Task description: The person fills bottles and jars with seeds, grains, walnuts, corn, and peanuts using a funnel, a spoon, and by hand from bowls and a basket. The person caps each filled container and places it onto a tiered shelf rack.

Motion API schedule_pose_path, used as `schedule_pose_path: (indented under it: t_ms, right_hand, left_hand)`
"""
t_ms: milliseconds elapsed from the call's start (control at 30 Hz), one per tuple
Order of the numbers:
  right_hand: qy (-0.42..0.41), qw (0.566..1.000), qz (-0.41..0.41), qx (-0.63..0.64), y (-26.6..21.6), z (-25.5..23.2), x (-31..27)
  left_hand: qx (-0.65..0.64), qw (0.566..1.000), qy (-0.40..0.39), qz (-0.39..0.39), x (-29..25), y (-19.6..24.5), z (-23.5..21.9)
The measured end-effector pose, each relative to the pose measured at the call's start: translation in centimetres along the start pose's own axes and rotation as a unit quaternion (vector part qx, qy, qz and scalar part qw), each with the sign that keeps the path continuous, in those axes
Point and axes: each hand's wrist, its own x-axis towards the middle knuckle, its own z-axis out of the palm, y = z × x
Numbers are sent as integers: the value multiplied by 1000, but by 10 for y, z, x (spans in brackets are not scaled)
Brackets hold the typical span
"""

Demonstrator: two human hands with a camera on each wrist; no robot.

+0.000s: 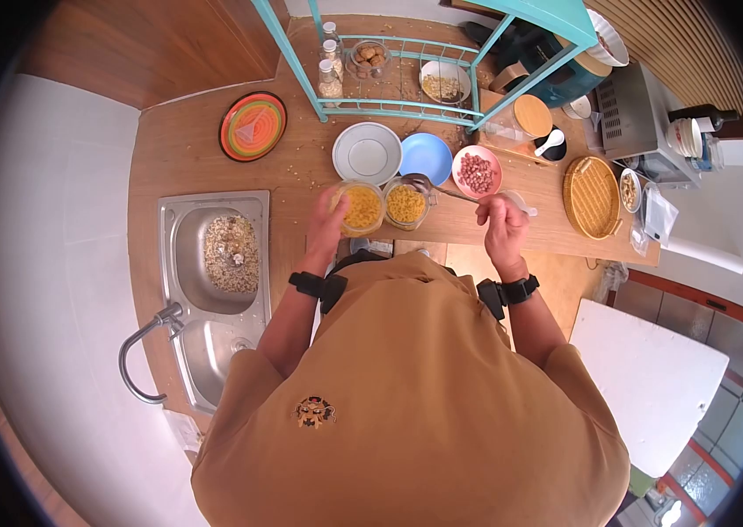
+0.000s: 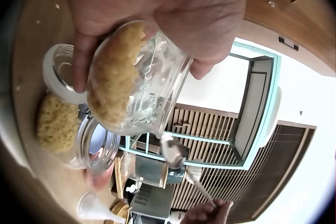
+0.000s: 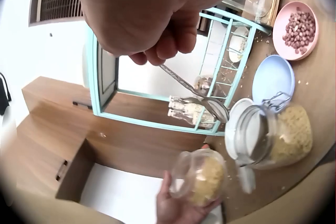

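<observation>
My left hand (image 1: 327, 226) grips a glass jar (image 1: 362, 209) partly filled with small yellow pasta-like pieces; in the left wrist view this jar (image 2: 134, 85) is tilted, its contents lying to one side. Beside it stands a clip-lid glass jar (image 3: 286, 134) with similar yellow pieces, its lid swung open. With curled fingers my right hand (image 1: 505, 230) holds a metal spoon (image 3: 216, 109) by the handle. The spoon's bowl reaches over the standing jar in the head view. Behind the jars are a grey-white bowl (image 1: 367, 152) and a blue plate (image 1: 427, 158).
A pink bowl (image 1: 492, 158) of reddish nuts stands right of the blue plate, near a white funnel (image 2: 94, 207). The turquoise rack (image 1: 398, 107) rises behind. A sink (image 1: 191, 263) lies left, with grains in one basin. A wicker tray (image 1: 593, 198) sits at right.
</observation>
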Motion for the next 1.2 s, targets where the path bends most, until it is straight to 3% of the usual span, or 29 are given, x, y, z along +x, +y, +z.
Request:
schedule_pose_path:
  t_ms: [67,100,167,200,233,300,333,467,533,567,633,667,733,900,967,1200]
  right_hand:
    - [46,984,65,162,-8,6,3]
    - [49,984,64,161,-12,8,6]
    - [-71,995,10,70,-24,15,12]
    - [-110,992,-48,25,-32,19,15]
    - [-108,993,-49,25,-33,24,18]
    - [-189,945,-257,-69,-34,32,23]
    - [-188,945,-257,-69,-35,34,22]
    - [-226,945,-218,-89,-34,37,18]
    - [-183,977,-92,-65,-26,39,13]
    - [-182,977,-92,-66,-21,43,10]
    - [-139,981,123,57,-12,52,5]
    - [-138,981,123,55,-6,54,3]
    - [-87,964,187,169,3,59,1]
    - [-25,953,207,221,13,49,0]
    - [23,925,264,273,17,44,1]
    - [46,906,280,315,20,34,2]
  left_hand:
    - [12,1000,-12,-2,-3,7,6]
    - [25,999,-25,-4,-3,11,10]
    - [20,999,-37,-29,-6,18,18]
    - [14,997,-46,-56,-6,20,21]
    - [15,997,-47,-55,-3,16,21]
    - [65,997,-42,-5,2,4,21]
    - [65,997,-43,-5,-1,9,24]
    - [32,998,-48,-10,-6,17,29]
    - [27,999,-45,-4,-6,14,27]
    - [18,999,-44,3,-6,12,25]
    - [8,999,-46,8,-8,13,26]
    - [-3,999,-48,1,-9,16,28]
    - [-13,999,-50,-7,-11,19,29]
    - [-22,998,-56,14,-9,15,25]
    - [-24,999,-47,3,-9,13,24]
    - [-5,998,-60,-31,-9,16,26]
